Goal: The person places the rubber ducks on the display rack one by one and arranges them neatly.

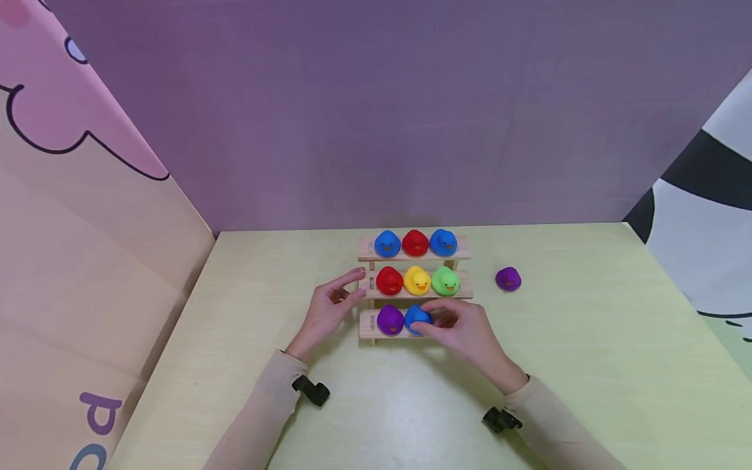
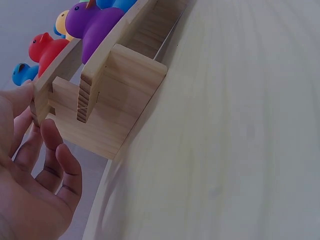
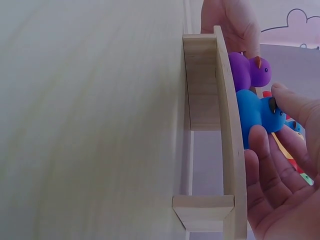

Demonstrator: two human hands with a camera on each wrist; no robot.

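A three-tier wooden stand carries small rubber ducks. My right hand pinches a blue duck on the lowest tier, thumb on one side and fingers on the other. Beside that duck sits a purple duck. At the left end of the middle tier, my left hand grips the plank's end between thumb and fingers, as the left wrist view shows. The middle tier holds a red duck, a yellow duck and a green duck.
On the top tier a red duck sits between two blue ducks. Another purple duck lies on the pale wooden table, to the right of the stand. A purple wall panel rises behind the table's far edge.
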